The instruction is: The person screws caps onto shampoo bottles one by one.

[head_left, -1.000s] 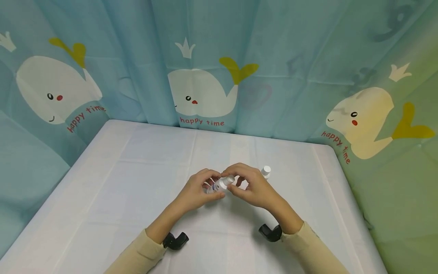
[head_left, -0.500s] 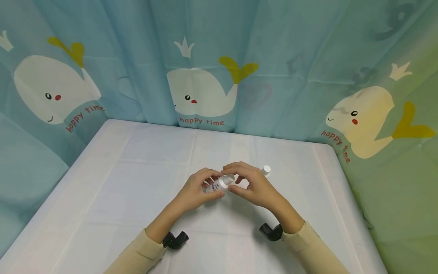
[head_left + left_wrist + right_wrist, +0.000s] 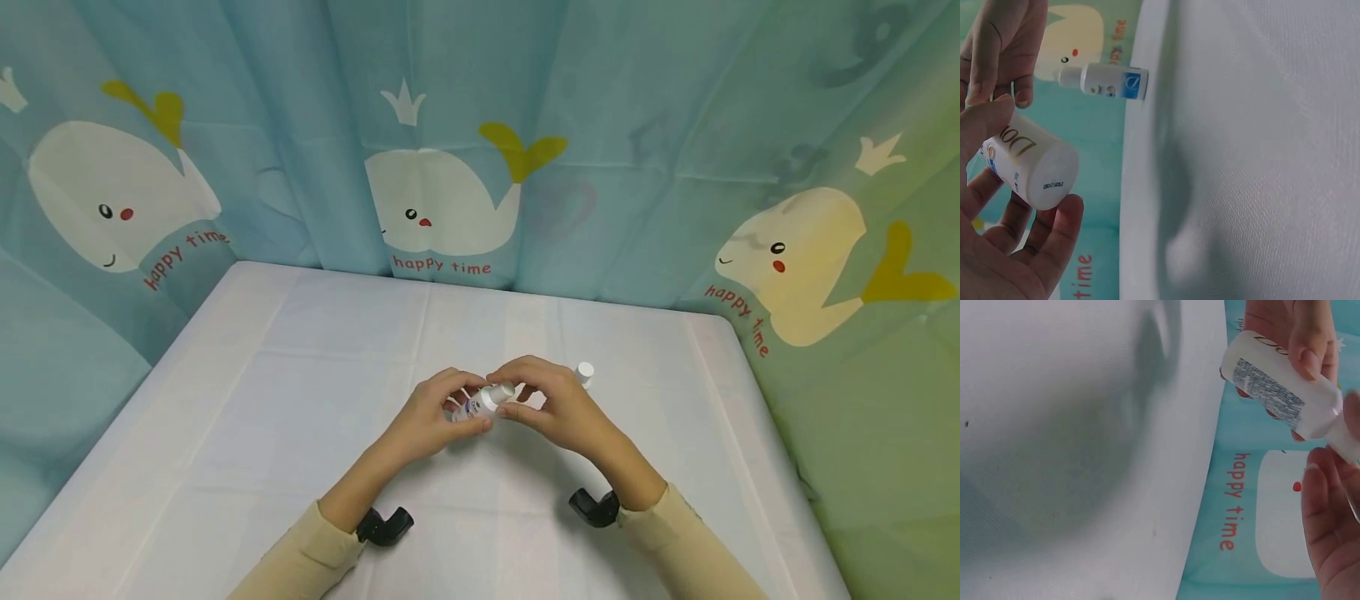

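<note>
My left hand (image 3: 437,414) grips a small white bottle (image 3: 478,405) above the middle of the table, thumb on one side and fingers round the other. Gold lettering shows on the tilted bottle in the left wrist view, and a printed text panel in the right wrist view. The white cap (image 3: 503,392) points toward my right hand (image 3: 551,407), whose thumb and fingertips pinch it. Behind the right hand stands a second, similar white bottle (image 3: 1113,81) with a blue patch on its label; in the head view mostly its cap shows.
A white cloth covers the table (image 3: 315,400). Blue-green curtains (image 3: 450,67) printed with whales hang along its back and sides. Black wrist mounts (image 3: 385,527) sit under both forearms, close over the cloth.
Both hands stay in nearly the same place with the bottle between them. The cap's visible face looks slightly different from half a second ago, and the right fingers have shifted a little.
</note>
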The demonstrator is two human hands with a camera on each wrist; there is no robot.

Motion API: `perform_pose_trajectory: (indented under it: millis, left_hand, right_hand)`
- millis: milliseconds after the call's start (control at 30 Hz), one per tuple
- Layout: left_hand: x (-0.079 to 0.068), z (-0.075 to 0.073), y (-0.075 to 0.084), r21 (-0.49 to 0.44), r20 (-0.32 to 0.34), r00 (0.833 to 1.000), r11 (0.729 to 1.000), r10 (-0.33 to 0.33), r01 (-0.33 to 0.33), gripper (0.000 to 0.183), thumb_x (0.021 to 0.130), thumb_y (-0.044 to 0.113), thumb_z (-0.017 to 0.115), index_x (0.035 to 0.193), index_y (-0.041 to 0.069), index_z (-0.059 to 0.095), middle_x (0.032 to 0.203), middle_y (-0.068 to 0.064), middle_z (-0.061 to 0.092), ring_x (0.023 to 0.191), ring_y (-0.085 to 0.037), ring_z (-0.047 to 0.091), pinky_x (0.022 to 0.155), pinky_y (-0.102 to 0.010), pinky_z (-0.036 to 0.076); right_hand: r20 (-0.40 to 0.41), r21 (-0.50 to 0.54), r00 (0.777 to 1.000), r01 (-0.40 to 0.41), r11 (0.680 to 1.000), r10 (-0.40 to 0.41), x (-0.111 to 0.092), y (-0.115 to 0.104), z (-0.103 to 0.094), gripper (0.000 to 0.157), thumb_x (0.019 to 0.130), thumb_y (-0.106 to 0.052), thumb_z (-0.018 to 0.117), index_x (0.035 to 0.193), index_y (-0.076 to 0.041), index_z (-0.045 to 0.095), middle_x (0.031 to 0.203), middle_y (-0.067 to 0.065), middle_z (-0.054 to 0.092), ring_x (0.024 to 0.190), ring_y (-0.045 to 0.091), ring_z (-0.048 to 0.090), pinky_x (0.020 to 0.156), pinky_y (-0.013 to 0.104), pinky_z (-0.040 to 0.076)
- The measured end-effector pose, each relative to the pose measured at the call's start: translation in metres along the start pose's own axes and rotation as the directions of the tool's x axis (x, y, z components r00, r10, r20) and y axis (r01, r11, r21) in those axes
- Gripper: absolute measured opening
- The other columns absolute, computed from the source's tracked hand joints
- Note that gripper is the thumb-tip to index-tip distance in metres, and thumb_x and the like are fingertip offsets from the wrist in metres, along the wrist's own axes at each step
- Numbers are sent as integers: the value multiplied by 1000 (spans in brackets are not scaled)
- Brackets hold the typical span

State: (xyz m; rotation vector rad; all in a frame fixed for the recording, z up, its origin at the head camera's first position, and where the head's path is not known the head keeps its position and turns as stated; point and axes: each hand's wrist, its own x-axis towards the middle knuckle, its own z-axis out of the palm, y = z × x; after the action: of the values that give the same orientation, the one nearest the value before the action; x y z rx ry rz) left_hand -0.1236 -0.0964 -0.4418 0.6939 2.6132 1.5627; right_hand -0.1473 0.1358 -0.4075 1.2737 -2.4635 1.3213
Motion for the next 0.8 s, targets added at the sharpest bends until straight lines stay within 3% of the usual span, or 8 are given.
perform_pose_trajectory:
  millis: [100,200,400,500,633,800]
  left_hand:
    - [0,0,-1,2,6,1000,1000,1,-1,44,80,26,85,119,16,67,103,4,64,91,-11,60,78,-27,57]
    - [0,0,-1,-1,6,1000,1000,-1,1,43,80,24,85,118,16,67,103,4,64,91,-11,60,78,-27,57]
    - [0,1,0,-16,7,1000,1000,0,0,43,80,23,86,118,17,67,105,4,64,91,-11,60,78,-27,56]
    - [0,1,0,-27,14,1000,1000,1,0,44,80,23,85,119,16,67,105,3,64,91,-11,60,78,-27,56]
    - [0,2,-1,-17,3,1000,1000,-5,5,43,79,23,86,118,16,67,103,4,64,91,-11,60,77,-26,56]
    - [0,2,-1,-17,2,1000,1000,-5,5,43,79,20,86,117,17,68,103,5,64,91,-11,59,77,-27,56]
  right_hand:
    - [17,16,1000,25,1000,-25,0,0,0,34,88,-6,76,121,-13,69,121,-1,68,108,12,63,76,26,58]
    - [15,14,999,34,999,-34,0,1,1,32,88,-2,74,118,-12,71,117,-1,70,103,12,64,75,26,57]
    - [-5,-11,1000,-11,1000,11,-1,2,2,28,87,-16,77,115,-16,72,105,-6,70,86,7,60,72,26,56]
    - [4,-11,1000,-28,1000,28,-1,0,1,31,87,-19,78,117,-17,72,109,-7,69,92,7,60,74,27,56]
    - [20,8,1000,10,1000,-10,-2,-1,0,34,87,-8,77,121,-13,70,121,1,67,102,11,64,78,28,58]
    - [7,16,999,44,999,-45,-1,-1,-1,30,86,-4,77,114,-12,71,110,-1,71,96,12,65,75,25,57]
